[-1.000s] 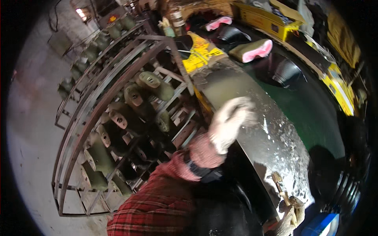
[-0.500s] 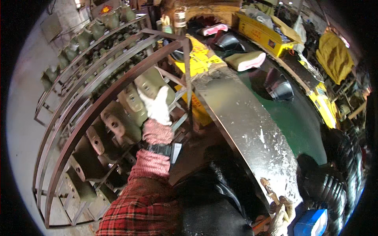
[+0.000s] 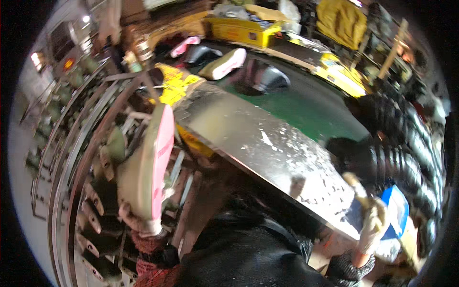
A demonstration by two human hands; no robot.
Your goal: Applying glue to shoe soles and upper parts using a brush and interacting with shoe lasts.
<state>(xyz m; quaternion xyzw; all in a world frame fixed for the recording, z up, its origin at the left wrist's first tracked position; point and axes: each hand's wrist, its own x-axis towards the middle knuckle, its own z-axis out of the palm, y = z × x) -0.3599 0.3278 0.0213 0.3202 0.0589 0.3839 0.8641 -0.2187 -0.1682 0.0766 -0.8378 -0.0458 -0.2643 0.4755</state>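
Note:
My gloved left hand [image 3: 136,220] is wrapped round the lower end of an olive-grey shoe last [image 3: 138,172], which stands upright beside the rack with a pink sole board along its right side. At the lower right my right hand [image 3: 373,220], also gloved, is closed over the end of the workbench [image 3: 248,138]. A small tan brush-like tool [image 3: 353,182] sticks out of it, blurred. Behind the left hand, the metal rack [image 3: 88,177] carries several more olive lasts [image 3: 93,222] with holes in them.
Across the bench lie a pink-soled last [image 3: 224,64] and a shiny black boot shaft [image 3: 267,79]. Yellow boxes [image 3: 246,32] line the far side. A blue box [image 3: 394,210] stands beyond my right hand, near a pile of shiny black pieces [image 3: 392,160].
My left hand has brought a last off the rack, toward me, its pink sole now showing. The view has swung right. My right hand still holds the tool near the bench end.

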